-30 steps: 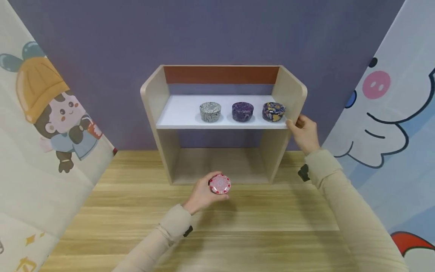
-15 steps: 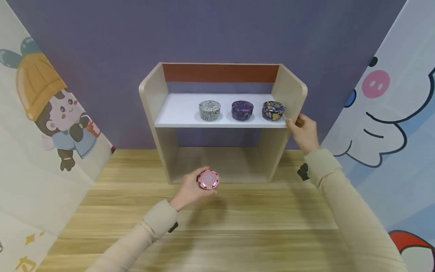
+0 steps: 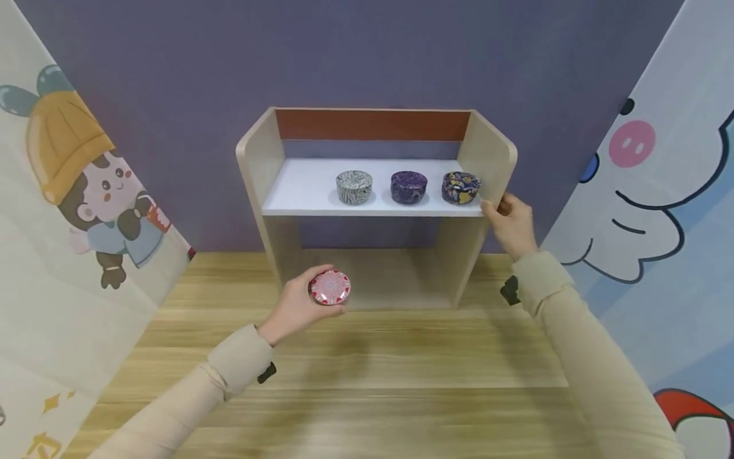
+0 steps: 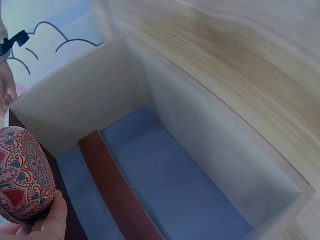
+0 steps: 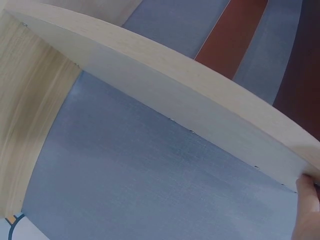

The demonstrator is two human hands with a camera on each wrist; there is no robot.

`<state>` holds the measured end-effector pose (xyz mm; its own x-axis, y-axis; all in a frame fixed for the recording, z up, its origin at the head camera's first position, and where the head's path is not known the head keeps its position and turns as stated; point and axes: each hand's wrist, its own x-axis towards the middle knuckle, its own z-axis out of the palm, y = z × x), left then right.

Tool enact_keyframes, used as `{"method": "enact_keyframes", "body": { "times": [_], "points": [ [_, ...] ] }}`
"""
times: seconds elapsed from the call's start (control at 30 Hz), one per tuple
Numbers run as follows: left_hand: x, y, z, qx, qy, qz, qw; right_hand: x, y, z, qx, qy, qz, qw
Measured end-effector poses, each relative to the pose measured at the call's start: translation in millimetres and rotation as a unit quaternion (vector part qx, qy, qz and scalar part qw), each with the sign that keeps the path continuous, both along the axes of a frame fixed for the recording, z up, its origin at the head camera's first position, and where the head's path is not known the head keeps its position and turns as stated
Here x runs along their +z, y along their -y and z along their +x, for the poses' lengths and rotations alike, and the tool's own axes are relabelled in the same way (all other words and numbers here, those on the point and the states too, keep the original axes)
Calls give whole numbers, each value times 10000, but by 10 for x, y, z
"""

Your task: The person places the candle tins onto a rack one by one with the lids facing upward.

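Observation:
My left hand (image 3: 295, 305) holds a round tin (image 3: 330, 287) by its side, thumb and fingers curled about it, in front of the lower compartment. Its lid shows a pink and red star pattern, and in the left wrist view the patterned tin (image 4: 25, 172) has red, white and teal swirls. At the right, my right hand (image 3: 512, 224) grips the side panel (image 3: 494, 159) of a small wooden shelf, thumb at its front edge. On the white upper board (image 3: 309, 207) stand a black-and-white tin (image 3: 354, 187), a purple tin (image 3: 408, 187) and a blue-yellow flowered tin (image 3: 460, 187), in a row.
The shelf's lower board (image 3: 395, 287) sits on a wood-grain table (image 3: 401, 370). A reddish-brown rail (image 3: 373, 125) crosses the shelf's back. Behind rises a blue-grey wall (image 3: 367, 51), with cartoon-printed panels (image 3: 676, 210) at both sides.
My left hand has moved left and slightly up and away from me with the red-patterned tin. My right hand stays on the side panel, and the three tins above have not moved.

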<state>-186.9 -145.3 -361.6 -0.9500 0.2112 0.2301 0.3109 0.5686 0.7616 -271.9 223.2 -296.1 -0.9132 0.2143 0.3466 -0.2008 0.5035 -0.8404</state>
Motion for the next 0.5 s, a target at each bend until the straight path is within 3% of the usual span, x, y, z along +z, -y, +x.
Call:
{"method": "enact_keyframes", "body": {
  "times": [0.17, 0.5],
  "points": [
    [100, 117, -52, -53, 219, 158, 9996, -1, -11, -8, -32, -14, -28, 10000],
    [410, 293, -157, 21, 89, -77, 9999, -26, -7, -30, 19, 49, -33, 10000]
  ]
}}
